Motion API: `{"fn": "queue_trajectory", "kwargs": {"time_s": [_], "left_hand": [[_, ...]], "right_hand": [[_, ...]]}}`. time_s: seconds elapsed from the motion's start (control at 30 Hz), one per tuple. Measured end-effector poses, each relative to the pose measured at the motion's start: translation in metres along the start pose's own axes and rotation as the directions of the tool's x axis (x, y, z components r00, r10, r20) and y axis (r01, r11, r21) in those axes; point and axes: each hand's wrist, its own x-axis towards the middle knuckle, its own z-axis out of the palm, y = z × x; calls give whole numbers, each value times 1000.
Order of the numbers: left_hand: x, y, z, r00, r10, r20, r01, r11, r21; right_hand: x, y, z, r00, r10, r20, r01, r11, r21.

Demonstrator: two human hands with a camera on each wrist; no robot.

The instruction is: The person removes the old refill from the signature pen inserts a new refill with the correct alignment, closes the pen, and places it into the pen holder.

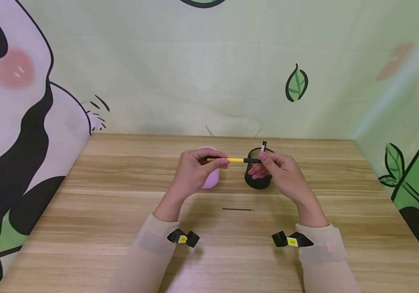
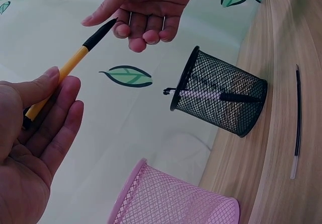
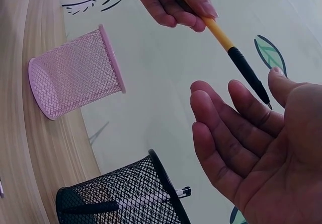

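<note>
My left hand (image 1: pixel 194 173) pinches a yellow pen (image 2: pixel 74 62) between thumb and fingers near its rear end. The pen has a black grip section, and in the right wrist view its bare point shows at the tip. My right hand (image 3: pixel 251 151) is around that tip with thumb and fingers apart and relaxed; the point sits in the gap between them. Both hands are raised above the table, in front of two mesh pen cups. On the wood below lies a thin dark pen refill (image 1: pixel 238 209) with a clear end.
A black mesh pen cup (image 2: pixel 206 85) stands behind my right hand, with a white-and-black pen (image 1: pixel 264 145) upright in it. The pink mesh cup (image 3: pixel 75 75) stands behind my left hand. A printed cloth wall (image 1: pixel 194 81) rises at the back edge of the wooden table (image 1: pixel 103 211).
</note>
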Motion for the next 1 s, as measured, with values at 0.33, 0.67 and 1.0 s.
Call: {"fn": "queue_trajectory", "kwargs": {"time_s": [0.33,0.67,1.0], "left_hand": [[-1,4,1,1000,-12,-4,12,1000,26],[-3,22,3,998,-60,-5,61,997,38],[0,2,0,1000,-24,-6,25,999,28]], "right_hand": [[0,1,1,1000,0,-6,0,1000,2],[0,0,-1,1000,4,-8,-4,1000,-10],[-2,-2,-2,1000,0,-2,0,999,-45]]}}
